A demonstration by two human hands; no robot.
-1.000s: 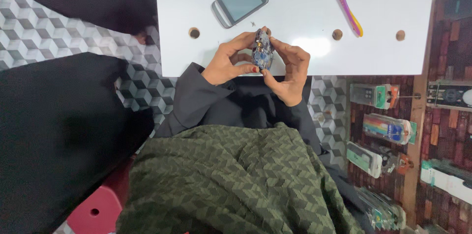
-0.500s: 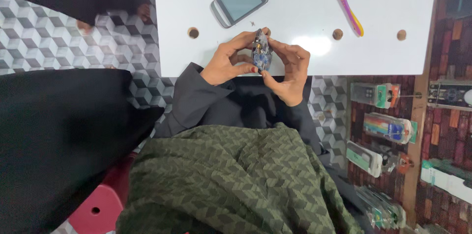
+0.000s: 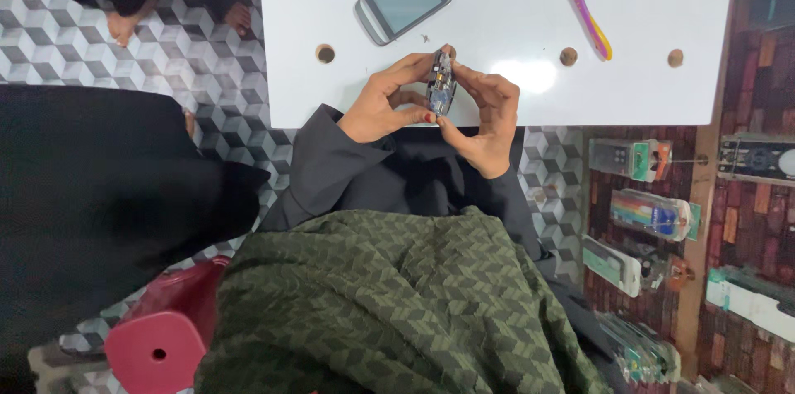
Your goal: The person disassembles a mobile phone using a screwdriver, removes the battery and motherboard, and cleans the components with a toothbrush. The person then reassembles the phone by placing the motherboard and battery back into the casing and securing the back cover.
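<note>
Since a second ago I see no change: my left hand [image 3: 385,104] and right hand [image 3: 489,117] still pinch the small circuit board [image 3: 440,86] upright at the white table [image 3: 513,38] edge; the work remains in hand.

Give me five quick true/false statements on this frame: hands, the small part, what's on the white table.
1. Both hands, left hand and right hand, hold the small circuit board. True.
2. The phone lies screen-up on the white table, apart from both hands. True.
3. The toothbrush is in the right hand. False: it lies on the table, above and to the right of the hands.
4. The circuit board lies flat on the table. False: it is held edge-on between the fingers at the table's near edge.
5. A red stool stands at lower left. True.
</note>
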